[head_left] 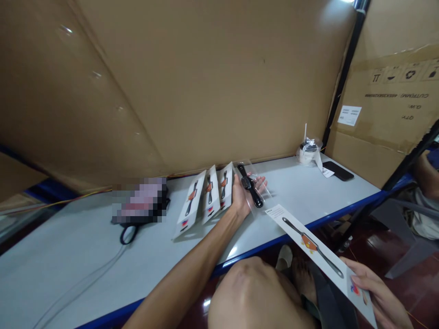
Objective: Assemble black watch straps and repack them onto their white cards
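My left hand [244,194] is palm up over the table, fingers stretched out. Across its palm lies a clear plastic package [265,196] with a black two-handled tool [249,185] inside; the tool's exact kind is unclear. Close to the left of this hand, several folded printed cards [211,194] stand on the table, each picturing a long tool with an orange middle. My right hand [380,292], at the lower right, grips the bottom end of a similar long printed card [315,251]. That card slants beyond the table edge, its top end near the plastic package.
A pixelated item with a dark loop [128,234] lies on the white table [78,269] at left. At the back right are a cup in plastic [308,151] and a black phone [338,171]. Cardboard walls [206,82] enclose the back and right. Another person's arm [425,171] shows far right.
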A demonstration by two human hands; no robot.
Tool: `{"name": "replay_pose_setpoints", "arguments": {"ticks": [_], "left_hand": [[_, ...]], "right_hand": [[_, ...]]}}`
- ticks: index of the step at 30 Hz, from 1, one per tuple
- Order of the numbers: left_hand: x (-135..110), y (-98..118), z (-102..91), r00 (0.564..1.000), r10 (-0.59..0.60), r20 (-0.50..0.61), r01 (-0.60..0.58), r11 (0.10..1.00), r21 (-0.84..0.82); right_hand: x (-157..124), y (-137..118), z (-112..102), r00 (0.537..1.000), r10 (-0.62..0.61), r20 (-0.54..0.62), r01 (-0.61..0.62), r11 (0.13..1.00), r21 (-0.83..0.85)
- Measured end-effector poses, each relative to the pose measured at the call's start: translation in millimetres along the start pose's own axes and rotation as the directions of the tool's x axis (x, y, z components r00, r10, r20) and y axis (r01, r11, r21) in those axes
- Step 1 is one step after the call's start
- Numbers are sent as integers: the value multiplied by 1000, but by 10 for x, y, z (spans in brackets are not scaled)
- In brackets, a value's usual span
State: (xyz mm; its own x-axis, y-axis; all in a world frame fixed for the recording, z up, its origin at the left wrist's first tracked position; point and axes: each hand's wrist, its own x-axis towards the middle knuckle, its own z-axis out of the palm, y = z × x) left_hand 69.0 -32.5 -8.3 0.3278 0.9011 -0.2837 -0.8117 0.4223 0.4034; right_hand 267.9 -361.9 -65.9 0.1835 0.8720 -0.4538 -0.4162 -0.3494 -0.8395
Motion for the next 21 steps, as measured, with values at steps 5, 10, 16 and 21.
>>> {"name": "replay_pose_setpoints", "arguments": {"ticks": [5, 10, 16, 21], "left_hand": [[-5, -1, 14, 1000, -3, -13, 3, 1000, -21], [25, -1, -29, 1000, 3, 23, -3, 1000, 3], [18, -6, -29, 1000, 4, 25, -5, 1000, 22], [7, -5, -13, 1000, -1, 10, 0, 1000, 1]], "right_hand": [[-23, 34, -42, 999, 25, -25, -24, 1000, 9], [62, 135, -89, 998, 31, -58, -29, 999, 30], [113, 194, -142, 998, 46, 52, -52, 990, 135], [7, 90, 15, 985, 37, 169, -74, 974, 216]]}}
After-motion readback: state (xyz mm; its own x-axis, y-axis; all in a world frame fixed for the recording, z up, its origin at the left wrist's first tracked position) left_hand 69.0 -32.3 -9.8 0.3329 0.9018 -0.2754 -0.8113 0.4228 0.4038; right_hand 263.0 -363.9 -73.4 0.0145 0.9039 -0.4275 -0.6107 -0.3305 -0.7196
